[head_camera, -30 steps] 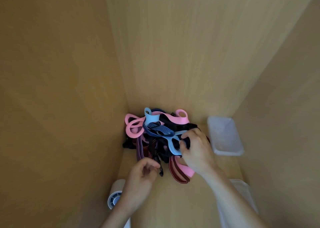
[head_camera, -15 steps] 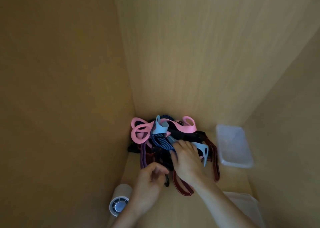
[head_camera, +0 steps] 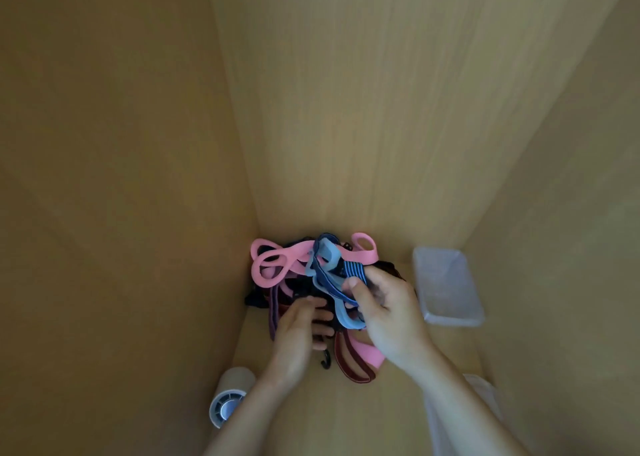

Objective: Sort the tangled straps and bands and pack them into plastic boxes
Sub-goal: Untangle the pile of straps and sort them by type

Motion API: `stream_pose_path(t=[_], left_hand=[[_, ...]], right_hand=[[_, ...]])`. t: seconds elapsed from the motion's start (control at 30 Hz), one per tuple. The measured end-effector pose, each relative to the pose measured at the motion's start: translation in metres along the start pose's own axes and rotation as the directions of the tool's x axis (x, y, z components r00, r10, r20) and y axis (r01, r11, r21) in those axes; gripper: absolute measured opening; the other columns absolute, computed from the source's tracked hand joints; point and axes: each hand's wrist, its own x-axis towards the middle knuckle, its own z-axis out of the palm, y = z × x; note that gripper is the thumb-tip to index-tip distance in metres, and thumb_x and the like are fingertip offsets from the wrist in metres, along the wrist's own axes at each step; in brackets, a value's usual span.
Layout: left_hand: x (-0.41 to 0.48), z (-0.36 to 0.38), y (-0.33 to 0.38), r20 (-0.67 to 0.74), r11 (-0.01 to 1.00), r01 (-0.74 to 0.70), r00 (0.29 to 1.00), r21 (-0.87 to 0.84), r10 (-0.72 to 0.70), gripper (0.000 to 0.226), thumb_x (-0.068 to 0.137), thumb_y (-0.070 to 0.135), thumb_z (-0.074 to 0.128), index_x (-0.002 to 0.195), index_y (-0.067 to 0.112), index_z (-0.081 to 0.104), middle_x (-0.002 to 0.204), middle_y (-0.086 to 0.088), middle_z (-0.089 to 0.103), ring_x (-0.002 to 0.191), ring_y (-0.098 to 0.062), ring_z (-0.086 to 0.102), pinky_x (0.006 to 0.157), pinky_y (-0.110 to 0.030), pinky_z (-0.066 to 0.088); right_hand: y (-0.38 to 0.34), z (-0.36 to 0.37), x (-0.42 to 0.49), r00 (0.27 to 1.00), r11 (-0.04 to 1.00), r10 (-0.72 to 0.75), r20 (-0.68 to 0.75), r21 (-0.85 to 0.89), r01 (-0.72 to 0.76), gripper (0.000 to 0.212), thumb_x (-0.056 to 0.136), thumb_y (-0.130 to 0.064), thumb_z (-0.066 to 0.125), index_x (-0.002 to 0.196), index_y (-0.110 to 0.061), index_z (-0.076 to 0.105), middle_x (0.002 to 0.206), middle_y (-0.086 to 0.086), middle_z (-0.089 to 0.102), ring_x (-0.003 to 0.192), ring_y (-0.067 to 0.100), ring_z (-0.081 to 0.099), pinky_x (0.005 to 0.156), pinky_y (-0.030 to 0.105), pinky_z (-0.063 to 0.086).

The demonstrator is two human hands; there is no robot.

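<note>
I watch the right hand (head_camera: pixel 388 317) grip a blue striped band (head_camera: pixel 349 270) on the tangle of straps (head_camera: pixel 277 265) in the wooden surface's (head_camera: pixel 346 421) back left corner. The left hand (head_camera: pixel 298 334) lies flat, covering dark straps. A clear plastic box (head_camera: pixel 450 318) stands back right, a grey roll (head_camera: pixel 228 396) near left.

Two hands in view: left hand (head_camera: pixel 298 327), right hand (head_camera: pixel 384 313), both bare. Forearms (head_camera: pixel 460 403) bare from wrist down to lower frame edge. Right thumbnail (head_camera: pixel 351 284) short, apparently plain. Left hand motion-blurred; nail detail there unreadable. Wide-angle lens broadens forearms toward camera.
</note>
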Motion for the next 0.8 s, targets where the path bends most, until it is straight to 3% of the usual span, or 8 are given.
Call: stream_pose_path(t=[0.03,0.1,0.2,0.3,0.43,0.53,0.63,0.8], left_hand=[[0.002,0.005,0.005,0.025,0.996,0.036,0.999,-0.076,-0.034,0.038,0.108,0.034,0.036,0.112,0.011,0.066,0.096,-0.010,0.075,0.077,-0.020,0.069,0.062,-0.031,0.053],[0.008,0.009,0.012,0.110,0.968,0.099,0.991,-0.232,-0.075,0.050,0.105,0.051,0.035,0.115,0.014,0.068,0.102,-0.009,0.077,0.089,-0.023,0.073,0.069,-0.033,0.056],[0.021,0.011,0.024,0.217,0.879,0.197,0.970,-0.434,-0.111,0.052,0.101,0.053,0.047,0.123,0.009,0.065,0.114,-0.014,0.073,0.104,-0.029,0.070,0.090,-0.042,0.056],[0.030,0.014,0.045,0.255,0.852,0.226,0.960,-0.472,-0.114,0.038,0.101,0.037,0.053,0.118,0.005,0.065,0.098,-0.012,0.072,0.086,-0.024,0.068,0.083,-0.038,0.051],[0.034,0.021,0.072,0.314,0.881,0.222,0.945,-0.418,-0.089,0.017,0.101,0.019,0.053,0.089,0.011,0.062,0.073,-0.002,0.057,0.060,-0.014,0.054,0.062,-0.027,0.048],[0.031,0.025,0.087,0.289,0.951,0.060,0.957,-0.303,0.031,0.015,0.104,0.014,0.045,0.100,0.008,0.059,0.066,0.000,0.049,0.054,-0.014,0.046,0.054,-0.026,0.042],[0.020,0.026,0.100,0.270,0.967,-0.202,0.933,-0.158,0.239,0.022,0.105,0.010,0.041,0.107,0.005,0.062,0.058,0.000,0.045,0.050,-0.017,0.040,0.052,-0.027,0.038],[-0.011,0.020,0.124,0.390,0.907,-0.421,0.836,0.008,0.385,0.022,0.102,0.001,0.047,0.093,0.006,0.066,0.060,-0.002,0.052,0.047,-0.015,0.046,0.056,-0.031,0.044]], right_hand=[[-0.006,-0.004,-0.005,1.000,0.999,-0.001,-0.006,0.040,0.001,0.026,0.096,-0.038,0.052,0.083,-0.022,0.067,0.079,0.001,0.072,0.073,0.025,0.068,0.068,0.044,0.057],[-0.014,-0.011,-0.016,0.999,0.995,-0.023,-0.029,0.101,0.026,0.022,0.096,-0.031,0.053,0.082,-0.022,0.068,0.082,-0.004,0.074,0.076,0.015,0.071,0.068,0.030,0.057],[-0.018,-0.021,-0.032,0.997,0.991,-0.043,-0.064,0.125,0.051,0.021,0.096,-0.026,0.054,0.083,-0.019,0.069,0.083,-0.003,0.075,0.081,0.013,0.072,0.073,0.024,0.055],[-0.016,-0.029,-0.046,0.997,0.981,-0.009,-0.075,0.194,0.023,0.022,0.093,-0.027,0.055,0.083,-0.017,0.071,0.078,0.004,0.073,0.075,0.012,0.070,0.068,0.021,0.054],[-0.006,-0.039,-0.057,0.992,0.982,0.106,0.073,0.148,-0.116,0.022,0.095,-0.024,0.054,0.080,-0.019,0.070,0.071,0.008,0.070,0.070,0.016,0.069,0.063,0.023,0.054],[0.012,-0.041,-0.062,0.951,0.962,0.254,0.179,0.056,-0.267,0.019,0.104,-0.009,0.048,0.097,-0.002,0.065,0.087,0.019,0.070,0.073,0.025,0.071,0.068,0.045,0.060],[0.023,-0.041,-0.063,0.922,0.924,0.346,0.172,0.106,-0.367,0.020,0.105,-0.001,0.043,0.107,0.001,0.063,0.092,0.014,0.072,0.075,0.024,0.071,0.077,0.051,0.058],[0.017,-0.046,-0.043,0.921,0.900,0.381,0.081,0.197,-0.389,0.022,0.102,0.005,0.048,0.103,-0.007,0.066,0.084,0.002,0.077,0.080,0.011,0.073,0.068,0.022,0.054]])
